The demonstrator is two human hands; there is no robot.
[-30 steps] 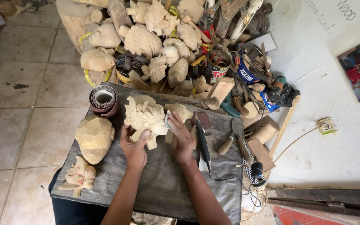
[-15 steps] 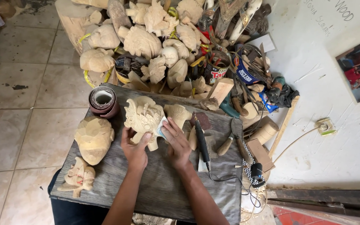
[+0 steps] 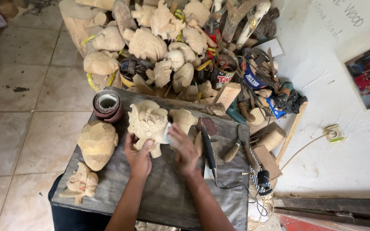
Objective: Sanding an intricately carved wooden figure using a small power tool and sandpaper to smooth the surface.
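Seen from the head camera, a pale, finely cut wooden carving [image 3: 147, 122] stands near the middle of a rough grey board [image 3: 159, 192] that serves as a worktop. The left hand [image 3: 138, 155] grips the carving's lower part from below, fingers curled and closed around it. The right hand [image 3: 184, 147] presses a small pale piece of sandpaper [image 3: 166, 132] against the carving's right side, fingers pinched together on it. Just left of the carving sits a roll of reddish-brown sandpaper [image 3: 107, 105], and lower left lie a smooth, blocky unfinished mask [image 3: 97, 143] and a small detailed figure [image 3: 81, 184]. To the right lies a slim black rotary tool [image 3: 207, 147] with a cord. Beyond the board's far edge, a pile of rounded raw wood carvings [image 3: 150, 42] covers the tiled floor [image 3: 18, 128].
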